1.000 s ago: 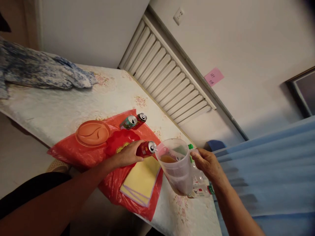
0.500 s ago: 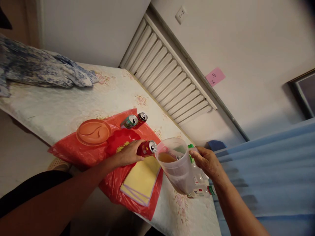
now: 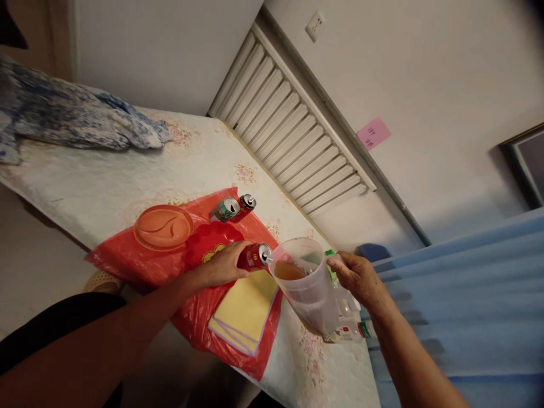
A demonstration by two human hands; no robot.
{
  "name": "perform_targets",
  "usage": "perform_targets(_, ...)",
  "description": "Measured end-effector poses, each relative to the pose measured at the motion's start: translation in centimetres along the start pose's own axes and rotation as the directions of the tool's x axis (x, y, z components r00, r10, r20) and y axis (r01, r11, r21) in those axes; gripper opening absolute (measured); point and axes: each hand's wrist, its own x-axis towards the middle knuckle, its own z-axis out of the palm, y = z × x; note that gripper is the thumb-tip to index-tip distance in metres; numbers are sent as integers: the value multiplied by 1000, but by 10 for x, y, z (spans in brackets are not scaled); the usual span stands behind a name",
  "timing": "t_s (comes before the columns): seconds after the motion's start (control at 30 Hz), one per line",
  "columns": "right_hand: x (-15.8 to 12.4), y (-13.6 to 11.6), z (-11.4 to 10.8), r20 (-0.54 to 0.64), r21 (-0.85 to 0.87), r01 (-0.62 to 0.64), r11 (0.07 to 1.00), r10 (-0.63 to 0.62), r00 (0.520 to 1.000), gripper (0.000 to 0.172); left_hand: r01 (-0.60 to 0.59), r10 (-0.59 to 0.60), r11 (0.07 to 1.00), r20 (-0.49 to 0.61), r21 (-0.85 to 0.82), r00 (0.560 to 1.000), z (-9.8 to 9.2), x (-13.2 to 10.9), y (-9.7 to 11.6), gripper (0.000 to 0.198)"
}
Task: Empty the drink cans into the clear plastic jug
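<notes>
The left hand (image 3: pixel 225 265) holds a red can (image 3: pixel 250 257), thumb and fingers wrapped about its body. The can sits just left of the jug (image 3: pixel 306 306), its long axis running from the left palm toward the jug's rim, open top facing that rim; whether the 2 touch, I cannot tell. The right hand (image 3: pixel 357 277) grips the jug on the side opposite the can, fingers folded in. Of the 2 hands, the left is nearer the can-side rim. Brown liquid (image 3: pixel 289 272) shows inside the jug.

The jug (image 3: pixel 308 300) partly hides the bottles (image 3: pixel 349 332) — the pink note (image 3: pixel 374 134) is illegible.
</notes>
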Motion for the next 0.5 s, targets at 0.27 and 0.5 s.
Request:
perform_targets(0.27,1,-2,-1,-5,-69,7,998,-8,1000,55,-10,10,1000,-19,18,1000,5,2,-7,65)
perform_targets(0.5,3,-5,-2,1,-105,20,994,-20,1000,56,-10,10,1000,-23,19,1000,4,2,-5,64)
